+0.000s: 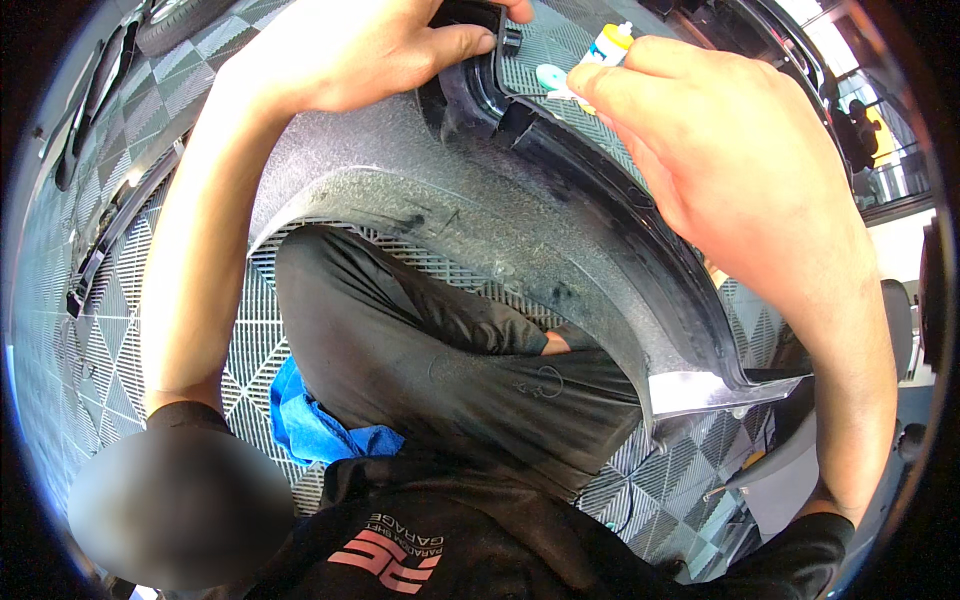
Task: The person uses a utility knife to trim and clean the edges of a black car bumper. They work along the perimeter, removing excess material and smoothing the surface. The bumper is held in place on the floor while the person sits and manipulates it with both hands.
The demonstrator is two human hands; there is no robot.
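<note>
A large curved car panel (400, 200), dusty grey inside with a glossy black rim, lies across my crossed legs. My left hand (390, 55) pinches the black end of that panel at the top, its thumb on the edge beside a small clip; the other fingers are mostly hidden. To the right of it, my right hand (690, 125) is closed round a small bottle (606, 45) with a yellow collar and a white nozzle, held above the panel's rim. A teal round piece (550, 77) shows at the fingertips; I cannot tell how it is held.
A blue cloth (325, 415) lies on the slatted tile floor (110, 370) by my left thigh. Long black trim pieces (100, 250) rest at the left, and a tyre (175, 25) stands at the far left. Dark equipment (865, 140) is at the right.
</note>
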